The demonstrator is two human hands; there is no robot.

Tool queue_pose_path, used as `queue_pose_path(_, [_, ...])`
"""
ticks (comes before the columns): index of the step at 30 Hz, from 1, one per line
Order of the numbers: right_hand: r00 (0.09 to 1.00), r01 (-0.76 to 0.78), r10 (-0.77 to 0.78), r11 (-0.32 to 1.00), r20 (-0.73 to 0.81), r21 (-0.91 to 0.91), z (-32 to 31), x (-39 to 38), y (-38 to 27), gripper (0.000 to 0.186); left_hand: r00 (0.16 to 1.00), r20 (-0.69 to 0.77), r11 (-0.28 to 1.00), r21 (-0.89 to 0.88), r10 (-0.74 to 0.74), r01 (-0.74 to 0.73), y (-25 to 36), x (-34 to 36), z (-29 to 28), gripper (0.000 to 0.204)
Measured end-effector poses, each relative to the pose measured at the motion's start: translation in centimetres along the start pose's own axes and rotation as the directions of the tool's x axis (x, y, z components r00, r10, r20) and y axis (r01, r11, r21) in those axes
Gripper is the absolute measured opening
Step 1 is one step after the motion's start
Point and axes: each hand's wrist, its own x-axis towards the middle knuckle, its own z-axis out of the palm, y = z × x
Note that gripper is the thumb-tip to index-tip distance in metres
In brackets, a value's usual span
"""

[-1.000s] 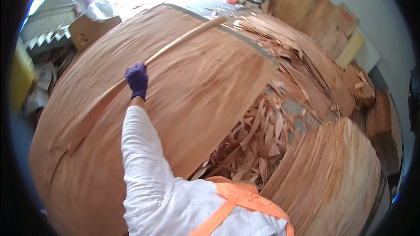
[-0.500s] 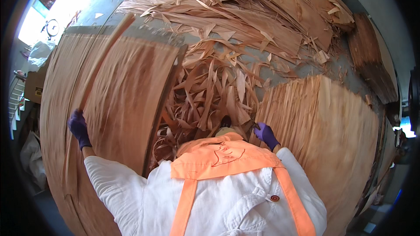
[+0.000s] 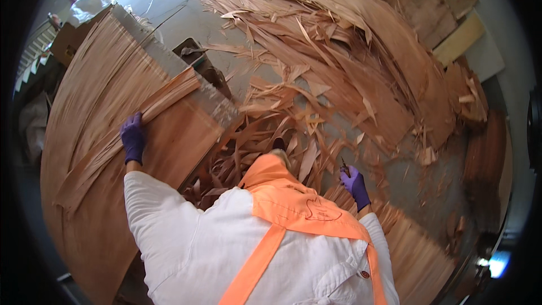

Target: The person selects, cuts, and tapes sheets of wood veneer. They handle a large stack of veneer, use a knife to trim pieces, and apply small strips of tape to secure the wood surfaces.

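Note:
My left hand [image 3: 133, 137], in a purple glove, is closed on the edge of a long wood veneer strip [image 3: 169, 94]. The strip lies slantwise across the wide stack of veneer sheets [image 3: 169, 141] on my left. My gloved right hand [image 3: 354, 184] grips a small dark tool with a thin tip [image 3: 344, 166], apparently a knife; its handle is mostly hidden in the fist. That hand is above the near end of a second veneer stack [image 3: 418, 248] on the right.
Curled veneer scraps [image 3: 248, 147] heap up between the stacks, around my shoe [image 3: 279, 143]. Beyond lies a big pile of torn veneer sheets [image 3: 350, 62]. An open bin [image 3: 192, 51] stands past the left stack. More bundled veneer [image 3: 485, 164] is at the far right.
The view has turned rightward. The veneer strip, earlier raised at its far end, now lies on the left stack, still in my left hand. My right hand has moved out from the scraps with the tool.

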Motion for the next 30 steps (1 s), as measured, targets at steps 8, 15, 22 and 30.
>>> queue_pose_path(8, [0.985, -0.09, 0.052, 0.969, -0.165, -0.231, -11.0, 12.5, -1.2, 0.015, 0.907, -0.244, 0.937, -0.029, -0.344, 0.348, 4.2, 6.0, 2.1, 0.023])
queue_pose_path(15, [0.983, -0.182, 0.169, 0.945, -0.072, -0.271, -10.7, 29.2, -11.1, 0.013, 0.71, -0.076, 0.619, 0.43, -0.7, 0.657, 7.8, 11.1, -3.1, 0.029])
queue_pose_path(22, [0.988, -0.077, 0.123, 0.912, 0.091, -0.403, -8.3, 49.6, -21.8, 0.012, 0.279, -0.051, 0.274, -0.419, -0.959, 0.866, 4.7, 9.8, 3.2, 0.028])
queue_pose_path(30, [0.942, 0.219, -0.039, 0.824, 0.333, -0.522, -4.5, 74.7, -42.0, 0.011, -0.265, 0.092, -0.186, -0.915, -0.96, 0.357, 5.2, 10.4, 7.2, 0.033])
